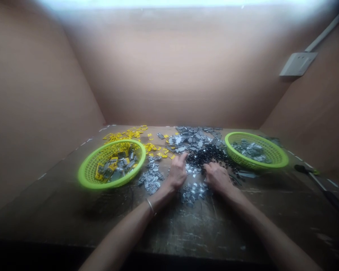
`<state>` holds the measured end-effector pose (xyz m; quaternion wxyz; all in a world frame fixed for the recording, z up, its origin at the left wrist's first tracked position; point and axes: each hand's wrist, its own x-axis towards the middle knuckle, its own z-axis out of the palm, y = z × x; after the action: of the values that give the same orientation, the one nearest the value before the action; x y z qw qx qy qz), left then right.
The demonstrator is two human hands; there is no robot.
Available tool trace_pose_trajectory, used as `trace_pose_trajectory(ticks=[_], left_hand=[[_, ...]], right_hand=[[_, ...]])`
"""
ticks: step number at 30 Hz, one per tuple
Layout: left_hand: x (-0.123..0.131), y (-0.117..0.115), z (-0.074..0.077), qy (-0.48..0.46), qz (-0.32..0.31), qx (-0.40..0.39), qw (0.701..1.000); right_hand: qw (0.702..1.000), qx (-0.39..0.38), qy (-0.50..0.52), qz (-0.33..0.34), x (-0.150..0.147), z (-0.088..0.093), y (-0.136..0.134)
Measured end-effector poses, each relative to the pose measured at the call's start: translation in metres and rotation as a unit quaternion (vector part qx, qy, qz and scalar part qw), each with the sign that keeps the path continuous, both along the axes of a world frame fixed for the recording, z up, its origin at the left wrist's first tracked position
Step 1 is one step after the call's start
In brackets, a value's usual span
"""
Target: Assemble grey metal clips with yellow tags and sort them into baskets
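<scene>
My left hand (177, 172) is at the left edge of a heap of small black parts (205, 155), its fingers drawn together. Curled fingers of my right hand (218, 177) touch the near side of that same heap. Whatever either hand pinches is too small or hidden to make out. Between the hands and a little nearer lie shiny silver metal pieces (194, 192). Left of my left hand is a pile of flat grey pieces (151, 177). Behind the black heap spreads a larger pile of grey metal plates (197, 139).
A green basket (86, 180) at left holds yellow and grey pieces. Another green basket (282, 160) at right contains grey pieces. Yellow parts (127, 133) are scattered at the back left. A dark-handled tool (319, 182) lies far right. Walls enclose the tabletop (175, 233); one carries a socket (298, 64).
</scene>
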<state>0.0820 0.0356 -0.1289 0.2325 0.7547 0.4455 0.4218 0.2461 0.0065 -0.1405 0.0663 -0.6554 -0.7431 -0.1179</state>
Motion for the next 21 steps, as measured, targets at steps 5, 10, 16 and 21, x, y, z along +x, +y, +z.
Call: trace_pose_trajectory(ticks=[5, 10, 16, 21], left_hand=[[0.000, -0.014, -0.003, -0.260, -0.025, -0.220, 0.940], [0.004, -0.022, -0.005, -0.347, -0.051, -0.378, 0.857], [0.002, -0.025, -0.011, -0.392, -0.011, -0.366, 0.844], [-0.004, -0.021, -0.014, -0.406, 0.009, -0.374, 0.834]], right_hand=[[0.994, -0.020, 0.100, 0.026, 0.003, 0.011, 0.004], [0.971, -0.026, 0.228, 0.066, -0.007, 0.020, 0.010], [0.943, 0.045, 0.249, 0.217, -0.038, 0.013, 0.007], [0.940, 0.060, 0.239, 0.234, -0.048, 0.001, 0.002]])
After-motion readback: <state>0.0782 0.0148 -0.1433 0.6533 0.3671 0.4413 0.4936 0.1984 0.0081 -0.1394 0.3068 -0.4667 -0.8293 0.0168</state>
